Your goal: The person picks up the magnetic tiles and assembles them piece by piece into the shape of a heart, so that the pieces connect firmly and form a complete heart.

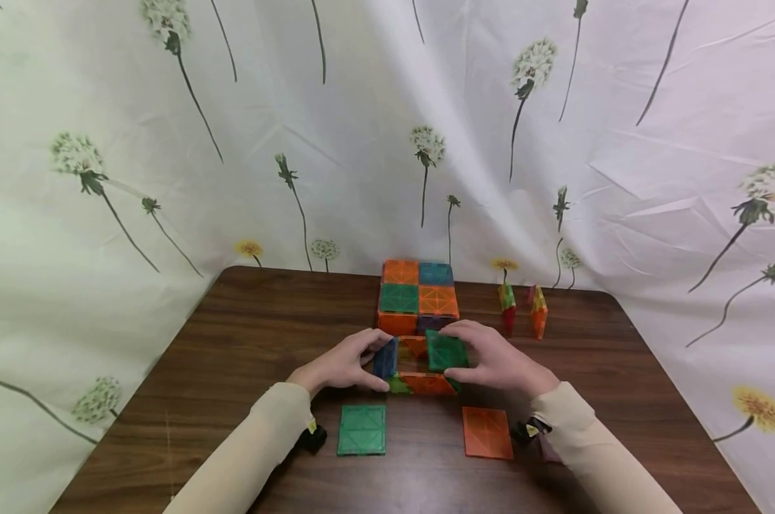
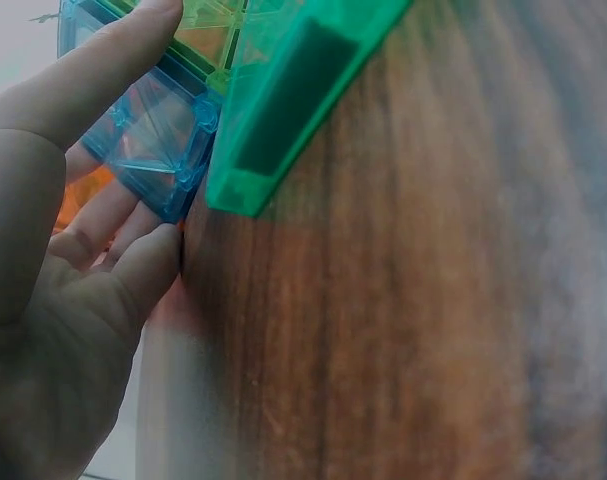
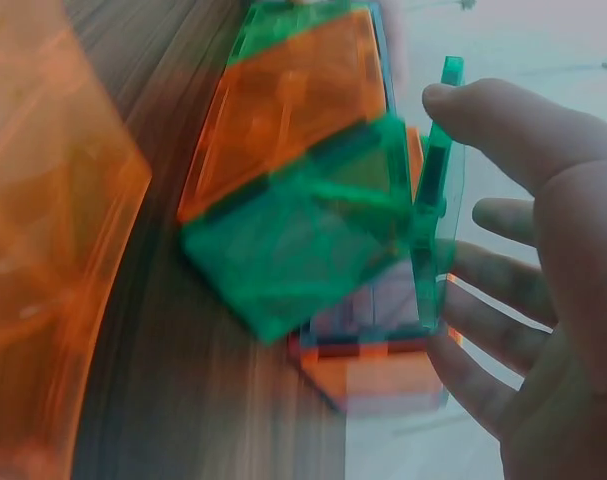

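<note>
Translucent magnetic tiles form a low open-topped frame mid-table, with an orange front wall (image 1: pixel 423 383). At its left end stands a blue magnetic tile (image 1: pixel 385 359). My left hand (image 1: pixel 345 363) spans this blue tile, thumb at the front and fingers at the back. Between thumb and fingers, my right hand (image 1: pixel 495 357) holds a green square magnetic tile (image 1: pixel 447 351) over the frame's right end. In the right wrist view the held green tile (image 3: pixel 430 200) appears edge-on, and another green tile (image 3: pixel 303 235) angles out from the frame.
Behind the frame sits a tile block (image 1: pixel 400 298) topped in orange, green and blue. A loose green tile (image 1: pixel 361 430) and an orange tile (image 1: pixel 487 432) lie in front. Small upright tile pieces (image 1: pixel 539 313) stand back right. A purple tile (image 1: pixel 550 448) is partly under the right forearm.
</note>
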{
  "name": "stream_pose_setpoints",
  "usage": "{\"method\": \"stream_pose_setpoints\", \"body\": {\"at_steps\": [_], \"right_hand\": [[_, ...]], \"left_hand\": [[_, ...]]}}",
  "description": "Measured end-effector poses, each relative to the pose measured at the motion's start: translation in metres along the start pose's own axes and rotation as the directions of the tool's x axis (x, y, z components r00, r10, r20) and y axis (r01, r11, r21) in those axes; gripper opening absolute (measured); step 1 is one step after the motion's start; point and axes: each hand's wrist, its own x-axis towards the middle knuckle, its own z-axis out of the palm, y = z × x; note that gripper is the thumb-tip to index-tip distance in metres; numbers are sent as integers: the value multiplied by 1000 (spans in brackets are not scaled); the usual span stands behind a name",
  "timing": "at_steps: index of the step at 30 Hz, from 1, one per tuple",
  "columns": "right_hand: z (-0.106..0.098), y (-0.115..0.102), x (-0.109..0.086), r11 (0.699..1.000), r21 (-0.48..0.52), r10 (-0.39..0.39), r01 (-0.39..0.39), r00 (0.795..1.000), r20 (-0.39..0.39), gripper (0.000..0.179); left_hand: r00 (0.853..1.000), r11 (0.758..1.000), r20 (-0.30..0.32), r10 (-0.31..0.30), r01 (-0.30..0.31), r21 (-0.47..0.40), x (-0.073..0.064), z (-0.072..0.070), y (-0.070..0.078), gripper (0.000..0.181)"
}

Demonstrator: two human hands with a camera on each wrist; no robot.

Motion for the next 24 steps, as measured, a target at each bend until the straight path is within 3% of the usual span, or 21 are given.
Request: {"method": "stream_pose_setpoints", "body": {"at_steps": [10, 19, 24], "right_hand": [[14, -15, 29, 994, -106, 16, -8, 998, 68, 61], [22, -21, 35, 995, -100, -10, 17, 997, 72, 58], [23, -23, 34, 996, -92, 23, -17, 998, 66, 63]], "left_hand": [[1000, 1000, -7, 12, -12, 5, 0, 0, 0, 79], [999, 1000, -13, 30, -30, 5, 0, 2, 0, 78], [1000, 1000, -15, 26, -26, -3, 0, 1, 0, 79]]}}
